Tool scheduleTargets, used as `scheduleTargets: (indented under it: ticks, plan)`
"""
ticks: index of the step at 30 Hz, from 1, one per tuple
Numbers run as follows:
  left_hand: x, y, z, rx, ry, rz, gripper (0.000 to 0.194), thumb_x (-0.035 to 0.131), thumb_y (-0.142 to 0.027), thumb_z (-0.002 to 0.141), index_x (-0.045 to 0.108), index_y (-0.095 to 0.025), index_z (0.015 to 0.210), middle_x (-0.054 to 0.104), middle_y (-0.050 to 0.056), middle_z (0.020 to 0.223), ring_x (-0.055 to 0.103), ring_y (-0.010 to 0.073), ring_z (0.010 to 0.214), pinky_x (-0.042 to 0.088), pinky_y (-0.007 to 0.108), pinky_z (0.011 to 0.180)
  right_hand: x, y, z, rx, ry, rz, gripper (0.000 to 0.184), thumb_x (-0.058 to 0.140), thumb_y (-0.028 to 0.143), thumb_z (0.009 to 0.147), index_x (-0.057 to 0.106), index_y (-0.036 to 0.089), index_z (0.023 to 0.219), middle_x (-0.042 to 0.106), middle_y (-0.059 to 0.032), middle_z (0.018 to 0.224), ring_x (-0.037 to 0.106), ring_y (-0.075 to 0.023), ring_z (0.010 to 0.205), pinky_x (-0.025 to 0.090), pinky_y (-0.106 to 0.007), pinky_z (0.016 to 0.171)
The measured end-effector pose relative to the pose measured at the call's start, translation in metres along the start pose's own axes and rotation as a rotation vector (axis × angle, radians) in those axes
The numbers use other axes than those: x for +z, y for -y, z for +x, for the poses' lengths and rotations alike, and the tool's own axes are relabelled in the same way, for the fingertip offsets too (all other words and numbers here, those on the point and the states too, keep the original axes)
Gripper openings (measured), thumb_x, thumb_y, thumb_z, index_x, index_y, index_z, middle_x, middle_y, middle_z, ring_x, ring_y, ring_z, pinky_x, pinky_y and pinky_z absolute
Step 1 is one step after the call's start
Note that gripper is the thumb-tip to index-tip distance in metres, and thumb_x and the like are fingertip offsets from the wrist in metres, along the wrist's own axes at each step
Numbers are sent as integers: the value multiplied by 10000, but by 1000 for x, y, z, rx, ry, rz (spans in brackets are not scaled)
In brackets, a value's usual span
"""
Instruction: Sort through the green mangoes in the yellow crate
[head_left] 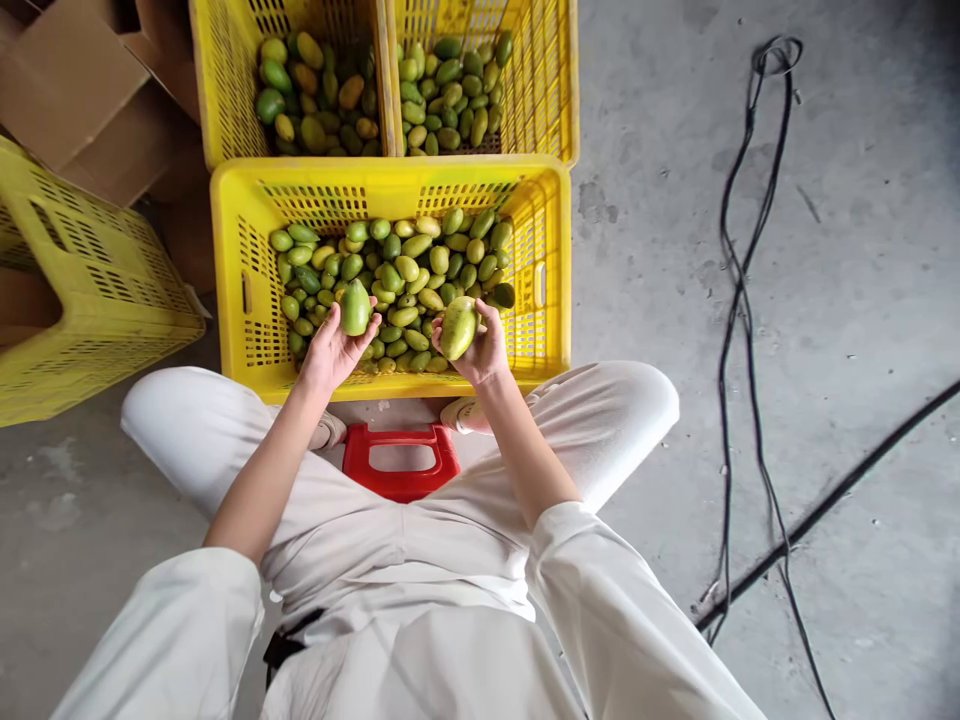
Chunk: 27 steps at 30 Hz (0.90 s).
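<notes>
I sit on a red stool [400, 465] in front of a yellow crate [232, 260] full of green mangoes [405, 265]. My left hand [328, 352] is closed round a green mango [355, 307], held just above the pile. My right hand [486, 352] grips a yellow-green mango [457, 327] over the crate's near right part. Both mangoes are lifted clear of the heap.
Two more yellow crates, one at the back left [217, 90] and one at the back right [559, 80], hold mangoes. An overturned yellow crate [90, 290] lies on the left, with cardboard [82, 90] behind it. Black cables [742, 300] run over the concrete floor on the right.
</notes>
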<state>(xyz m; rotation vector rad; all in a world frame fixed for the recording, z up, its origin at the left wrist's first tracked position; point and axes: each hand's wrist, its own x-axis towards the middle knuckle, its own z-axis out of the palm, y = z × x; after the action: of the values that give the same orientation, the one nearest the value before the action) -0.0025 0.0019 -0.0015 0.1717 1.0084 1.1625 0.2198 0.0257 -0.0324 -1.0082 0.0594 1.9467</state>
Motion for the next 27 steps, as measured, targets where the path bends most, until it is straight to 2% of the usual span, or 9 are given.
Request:
scheduleTargets:
  ticks: [5, 9, 11, 13, 16, 19, 23, 25, 27]
  plan:
    - [0, 2, 0, 12, 5, 12, 278, 643, -374, 934, 664, -227, 1169, 707, 70, 1236, 707, 178, 1059, 600, 263, 871, 2, 2, 0, -61, -6, 45, 260, 652, 476, 849, 616, 260, 988, 719, -5, 894, 701, -178, 920, 643, -305, 729]
    - [-3, 4, 3, 6, 3, -3, 254, 684, -397, 904, 696, -240, 1103, 726, 47, 1140, 708, 113, 850, 571, 166, 659, -1, 8, 2, -23, 9, 4, 396, 522, 588, 895, 648, 238, 1031, 740, -22, 910, 691, -167, 840, 608, -268, 624]
    - [-4, 5, 6, 5, -14, 9, 242, 677, -433, 904, 712, -242, 1048, 731, 43, 1092, 679, 90, 750, 522, 148, 545, -1, 11, 0, -22, 36, -47, 483, 378, 623, 947, 647, 225, 1004, 736, -20, 899, 645, -133, 735, 559, -235, 569]
    - [-5, 6, 8, 7, -43, 31, 252, 655, -472, 912, 716, -239, 985, 736, 46, 1046, 652, 85, 699, 487, 152, 497, 2, 12, -2, -52, 52, -79, 522, 318, 634, 967, 643, 226, 996, 736, -14, 936, 574, -101, 648, 512, -211, 531]
    - [-6, 7, 10, 7, -75, 39, 298, 636, -513, 914, 701, -221, 903, 737, 55, 990, 641, 95, 699, 490, 165, 521, 9, 11, -8, -139, 85, -107, 425, 476, 643, 919, 648, 272, 1033, 732, 3, 1037, 499, -100, 586, 478, -226, 477]
    - [-5, 6, 9, 1, -56, 18, 313, 618, -537, 919, 707, -238, 946, 732, 51, 974, 642, 103, 720, 513, 180, 566, 15, 10, -13, -177, 112, -98, 337, 576, 607, 880, 655, 302, 998, 714, 11, 1024, 490, -107, 588, 455, -222, 439]
    - [-2, 1, 6, -15, -8, 9, 389, 537, -603, 939, 704, -273, 1061, 701, 41, 882, 649, 121, 730, 530, 199, 572, 12, 12, -13, -137, 52, -116, 420, 548, 700, 842, 651, 303, 932, 677, -25, 910, 549, -150, 657, 489, -250, 442]
    - [-1, -2, 4, -55, 1, 12, 424, 510, -619, 943, 694, -255, 1060, 668, 36, 823, 648, 127, 717, 538, 205, 565, 9, 13, -10, -109, 15, -133, 462, 547, 742, 815, 644, 306, 933, 671, -41, 916, 583, -176, 709, 522, -277, 461]
    - [0, -4, 2, -99, 6, 10, 415, 509, -598, 947, 683, -228, 1019, 642, 34, 797, 626, 117, 669, 521, 188, 513, 5, 13, -8, -97, 14, -113, 433, 600, 715, 800, 635, 310, 948, 669, -40, 936, 612, -190, 774, 557, -291, 502]
